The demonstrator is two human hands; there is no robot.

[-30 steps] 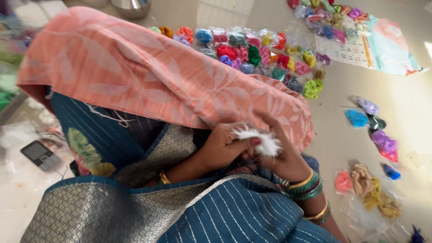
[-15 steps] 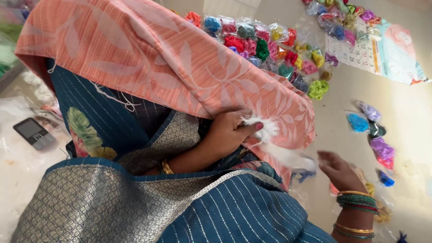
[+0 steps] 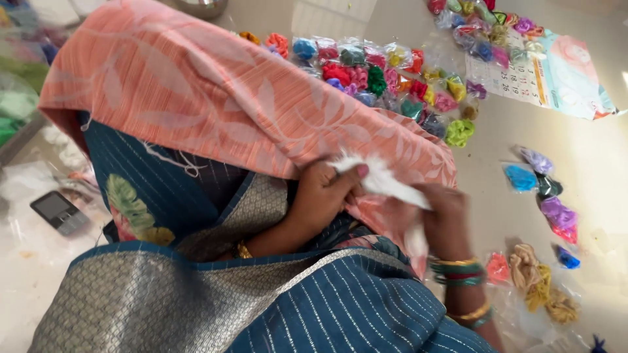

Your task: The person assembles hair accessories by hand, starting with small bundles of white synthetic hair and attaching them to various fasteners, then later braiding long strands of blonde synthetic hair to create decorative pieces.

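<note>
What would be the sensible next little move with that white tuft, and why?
Probably draw the right hand away to pull the white tuft taut. The left hand pins one end against the orange cloth edge, and the right grips the other end, blurred.

The right hand (image 3: 445, 219) is motion-blurred — its grip on the white tuft (image 3: 386, 183) unclear — and the steel bowl (image 3: 199, 6) is cropped.

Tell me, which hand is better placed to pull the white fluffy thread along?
Probably the right hand: it grips the free end of the white thread bundle, while the left hand pinches it against the peach cloth.
</note>
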